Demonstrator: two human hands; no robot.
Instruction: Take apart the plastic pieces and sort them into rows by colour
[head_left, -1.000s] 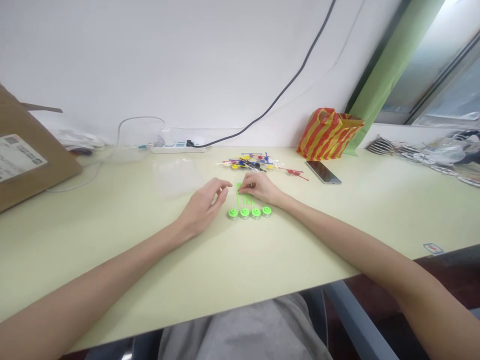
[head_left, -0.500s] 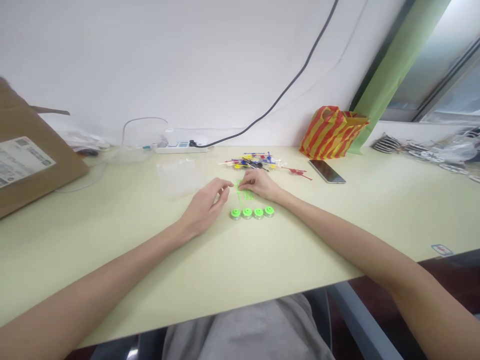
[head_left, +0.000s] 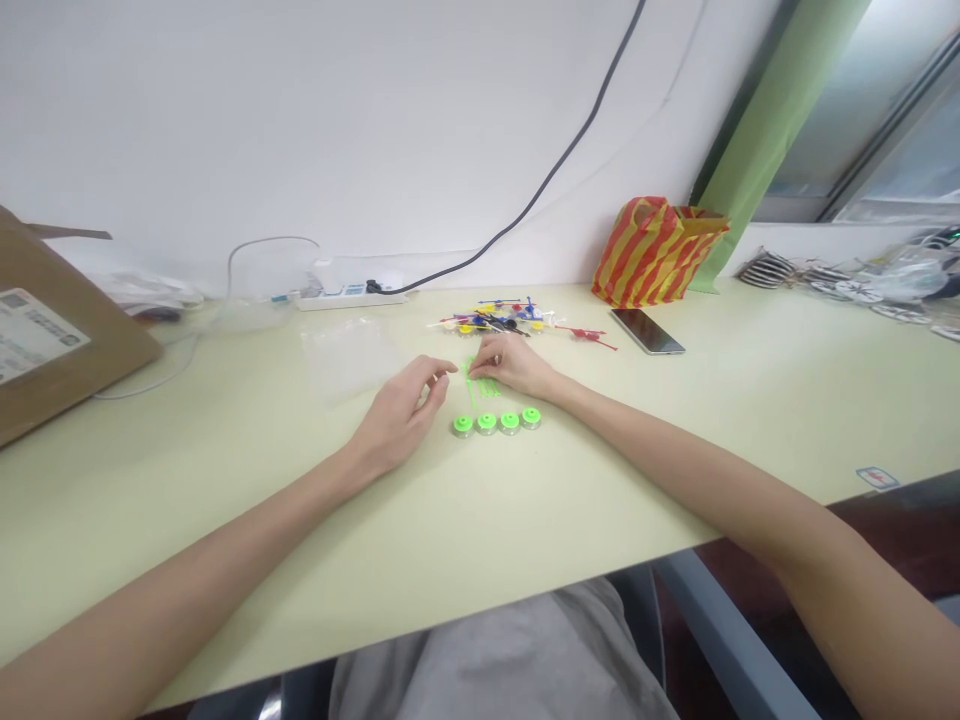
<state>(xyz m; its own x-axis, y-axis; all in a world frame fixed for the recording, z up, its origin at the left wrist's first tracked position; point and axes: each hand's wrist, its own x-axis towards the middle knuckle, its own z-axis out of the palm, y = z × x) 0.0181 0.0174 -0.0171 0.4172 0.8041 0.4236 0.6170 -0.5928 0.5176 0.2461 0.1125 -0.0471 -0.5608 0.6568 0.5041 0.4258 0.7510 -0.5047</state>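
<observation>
My right hand (head_left: 511, 364) rests on the table with thumb and index finger pinched on a thin bright green plastic piece (head_left: 470, 385). Small green strips (head_left: 490, 388) lie just beneath its fingers and are partly covered. To the left, my left hand (head_left: 405, 410) lies on its side, thumb and index finger apart and nothing visible between them. Its fingertips point at the green pieces without touching them. Closer to me, several green-topped round wheels (head_left: 487, 423) with clear bases form a short row.
Behind my right hand is a pile of coloured plastic parts (head_left: 499, 318). A clear plastic bag (head_left: 349, 358) lies left of it. Also here are a phone (head_left: 648, 331), a striped bag (head_left: 658, 252), a power strip (head_left: 351, 294) with a black cable and a cardboard box (head_left: 64, 335).
The whole view has shifted slightly, so everything on the table appears a little further left. Both hands keep nearly the same pose beside the green pieces.
</observation>
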